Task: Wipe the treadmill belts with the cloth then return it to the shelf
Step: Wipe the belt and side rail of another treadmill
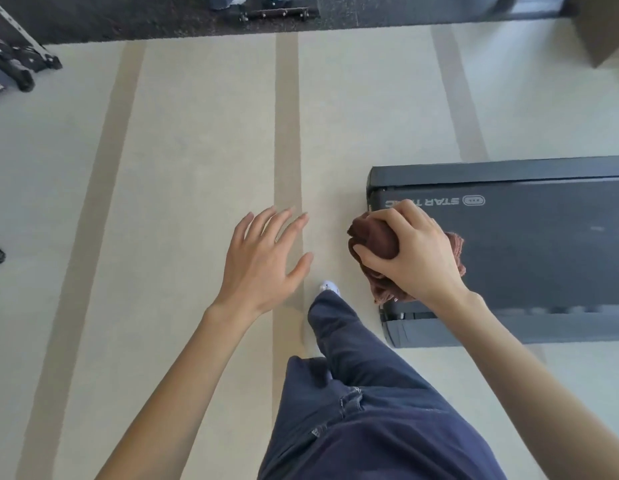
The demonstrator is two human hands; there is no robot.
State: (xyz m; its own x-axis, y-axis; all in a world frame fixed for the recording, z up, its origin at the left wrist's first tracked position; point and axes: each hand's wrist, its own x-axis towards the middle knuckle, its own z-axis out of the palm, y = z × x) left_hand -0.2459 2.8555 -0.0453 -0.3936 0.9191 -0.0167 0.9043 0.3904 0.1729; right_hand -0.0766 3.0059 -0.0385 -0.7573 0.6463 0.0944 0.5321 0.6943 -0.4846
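treadmill belt, dark and wide, is running off the right edge of the view, with its rear end sitting on the pale striped floor. its grey side rails are showing above and below the dark surface, and white lettering is printed near the end. navy trouser legs are filling the lower middle, with one white shoe peeking out on the floor just beside the treadmill's corner. the right hand is clenching a bunched brown cloth, which is hanging over the rear end of the belt; whether it is pressing down or hovering, i cannot tell. the left hand is spreading open over the floor, holding nothing.

judging from this, wiping is at the belt's end. the cloth is wadded so tightly that little of it may be meeting the surface, so strokes could be leaving streaks. loose folds are dangling near the gap at the belt's end and could be snagging there. no shelf is showing, so the return is not yet done.
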